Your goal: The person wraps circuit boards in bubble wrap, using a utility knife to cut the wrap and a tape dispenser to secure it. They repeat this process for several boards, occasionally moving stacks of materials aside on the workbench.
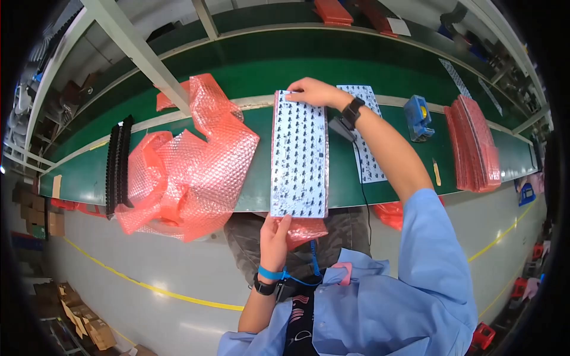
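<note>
A long white keyboard circuit board (298, 155) with rows of black marks lies lengthwise before me, pink bubble wrap (307, 230) showing under its near end. My left hand (275, 242) grips the near edge, thumb on top and fingers underneath. At the far edge, my right hand (313, 93) is closed on the board, thumb on its face; some of its fingers are hidden. A second white circuit board (371, 168) lies to the right, partly covered by my right forearm. Loose pink bubble wrap (205, 169) is heaped on the left.
Black slotted racks (117, 166) stand at the bench's left. A blue tape dispenser (419, 118), a small yellow-handled cutter (437, 173) and a stack of pink bubble-wrapped pieces (473, 145) sit to the right. A white frame post (136, 53) rises at the left; a dark cable (364, 204) hangs over the front edge.
</note>
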Demonstrator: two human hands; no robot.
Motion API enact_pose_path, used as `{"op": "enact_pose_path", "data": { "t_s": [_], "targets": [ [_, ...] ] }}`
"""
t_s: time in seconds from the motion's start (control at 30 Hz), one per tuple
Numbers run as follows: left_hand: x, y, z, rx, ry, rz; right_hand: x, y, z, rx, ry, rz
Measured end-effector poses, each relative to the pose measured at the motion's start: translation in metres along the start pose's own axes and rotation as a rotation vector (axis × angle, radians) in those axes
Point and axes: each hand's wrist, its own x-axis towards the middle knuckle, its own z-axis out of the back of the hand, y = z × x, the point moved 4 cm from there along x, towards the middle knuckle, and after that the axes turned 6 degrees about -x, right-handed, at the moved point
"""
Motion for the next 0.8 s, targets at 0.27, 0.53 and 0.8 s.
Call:
{"op": "enact_pose_path", "data": {
  "t_s": [0.27, 0.53, 0.8],
  "targets": [
    [-0.001, -0.026, -0.021, 0.146, 0.021, -0.141, 0.004, 0.001, 0.008, 0.081, 0.111, -0.031],
    [0.010, -0.020, -0.012, 0.662, 0.073, -0.326, 0.022, -0.009, -0.019, -0.224, 0.049, -0.021],
    [-0.033, -0.008, 0.006, 0.317, 0.027, -0.167, 0.009, 0.001, 0.001, 0.081, 0.282, -0.091]
  ]
}}
